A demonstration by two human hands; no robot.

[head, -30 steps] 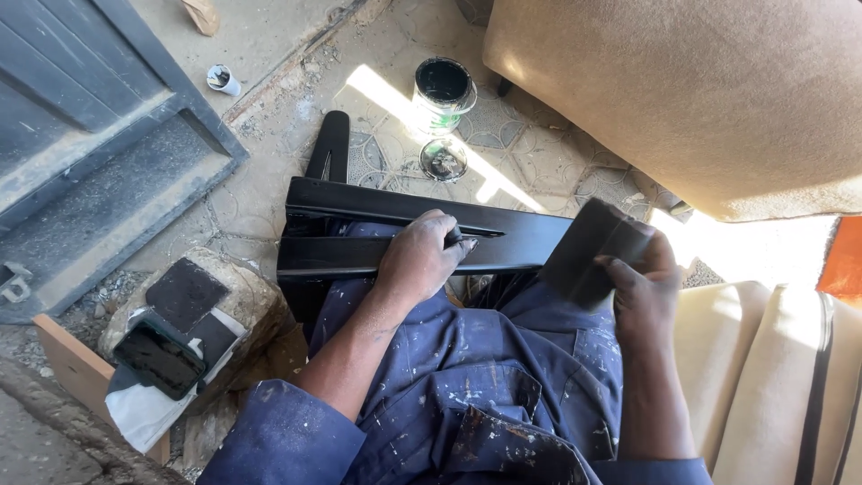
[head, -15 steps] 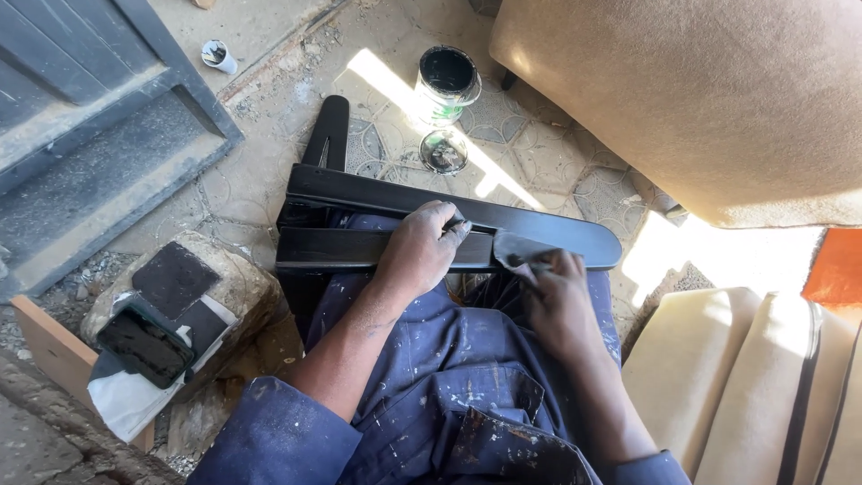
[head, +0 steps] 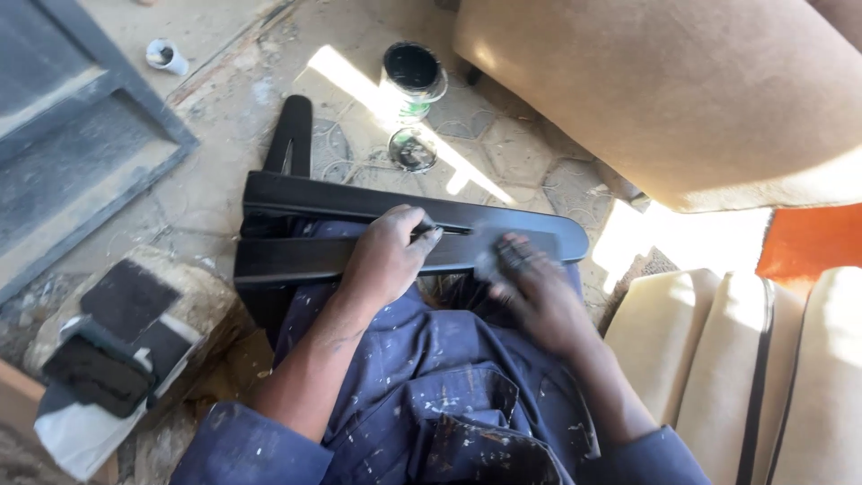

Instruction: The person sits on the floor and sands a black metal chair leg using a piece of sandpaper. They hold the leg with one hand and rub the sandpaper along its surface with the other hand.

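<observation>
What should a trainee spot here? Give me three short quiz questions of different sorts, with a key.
1. True or false: the left hand rests on the black frame that lies across the lap.
2. Where does the open tin stand? A: on the paved floor. B: on the lap. C: on a cushion.
3. Which hand looks blurred in the picture?

Key: 1 true; 2 A; 3 the right hand.
</observation>
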